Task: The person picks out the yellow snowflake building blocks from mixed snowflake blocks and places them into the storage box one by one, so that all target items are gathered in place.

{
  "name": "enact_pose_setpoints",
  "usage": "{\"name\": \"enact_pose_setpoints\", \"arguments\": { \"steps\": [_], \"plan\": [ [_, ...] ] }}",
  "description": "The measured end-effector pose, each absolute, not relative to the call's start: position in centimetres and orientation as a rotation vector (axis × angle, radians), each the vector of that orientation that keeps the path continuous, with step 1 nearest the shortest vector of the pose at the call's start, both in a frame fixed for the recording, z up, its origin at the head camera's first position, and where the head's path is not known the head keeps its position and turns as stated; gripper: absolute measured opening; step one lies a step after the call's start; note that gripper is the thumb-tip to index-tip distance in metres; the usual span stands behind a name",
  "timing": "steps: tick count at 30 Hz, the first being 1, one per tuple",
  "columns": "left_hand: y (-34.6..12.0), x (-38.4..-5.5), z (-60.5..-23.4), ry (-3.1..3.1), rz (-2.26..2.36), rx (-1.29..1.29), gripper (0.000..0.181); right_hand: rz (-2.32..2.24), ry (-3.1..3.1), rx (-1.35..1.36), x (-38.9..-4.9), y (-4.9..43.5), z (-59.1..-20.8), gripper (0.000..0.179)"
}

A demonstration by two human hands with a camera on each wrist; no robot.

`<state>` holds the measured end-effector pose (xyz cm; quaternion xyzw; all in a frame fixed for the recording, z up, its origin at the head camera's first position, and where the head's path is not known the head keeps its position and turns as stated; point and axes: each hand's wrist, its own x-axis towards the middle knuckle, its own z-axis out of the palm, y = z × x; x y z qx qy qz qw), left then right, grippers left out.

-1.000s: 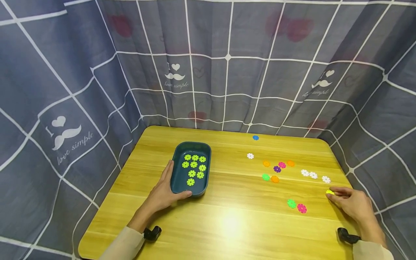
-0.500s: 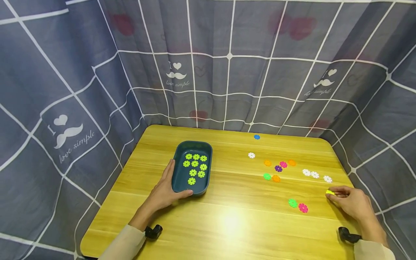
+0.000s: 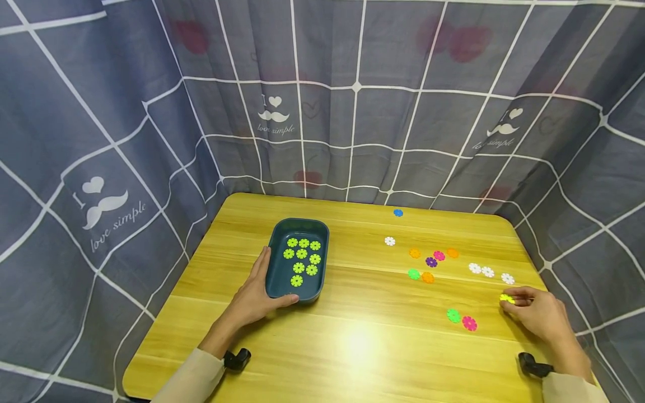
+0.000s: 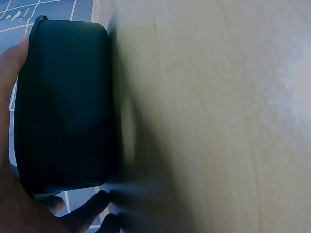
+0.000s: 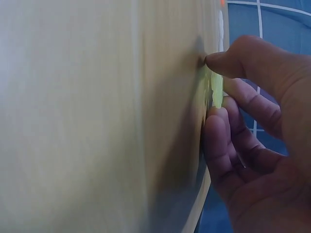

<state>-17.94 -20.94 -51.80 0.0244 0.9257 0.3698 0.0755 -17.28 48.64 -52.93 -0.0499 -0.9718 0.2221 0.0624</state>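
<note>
A dark teal plastic tray (image 3: pixel 322 280) sits left of centre on the table, with several yellow-green notched discs (image 3: pixel 301 254) lying flat in it. My left hand (image 3: pixel 254 296) grips its near left corner, thumb along the near side and fingers along the left wall. The left wrist view shows the tray's outer wall (image 4: pixel 68 107) beside that hand. Far to the right, my right hand (image 3: pixel 546 316) pinches a yellow notched disc (image 3: pixel 506 299) between thumb and fingers. In the right wrist view this disc (image 5: pixel 217 92) appears edge-on, close above the tabletop.
Loose notched discs lie on the right half of the wooden table (image 3: pixel 242 358): white (image 3: pixel 487 272), orange (image 3: pixel 428 277), purple (image 3: pixel 431 262), green (image 3: pixel 453 315), pink (image 3: pixel 470 323) and blue (image 3: pixel 398 212). A grey checked curtain (image 3: pixel 322 129) surrounds the table's back and sides.
My right hand has shifted slightly left with the yellow disc between its fingers, and more of the disc shows. The left hand and tray hold their place.
</note>
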Motion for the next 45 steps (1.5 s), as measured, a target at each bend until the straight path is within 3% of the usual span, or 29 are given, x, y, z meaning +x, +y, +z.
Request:
{"name": "enact_pose_setpoints", "arguments": {
  "steps": [12,28,45],
  "plan": [
    [-21.0,-18.0,-52.0,2.787,1.127,0.074,0.151,0.789,-2.87,-0.032,-18.2,46.4,-52.9,0.027],
    [-21.0,-18.0,-52.1,2.791,1.125,0.074,0.15,0.774,-2.907,0.043,-19.1,41.9,-50.3,0.032],
    [-21.0,-17.9,-52.2,2.8,1.129,0.074,0.151,0.851,-2.831,0.379,-20.8,35.8,-50.2,0.031]
  ]
}}
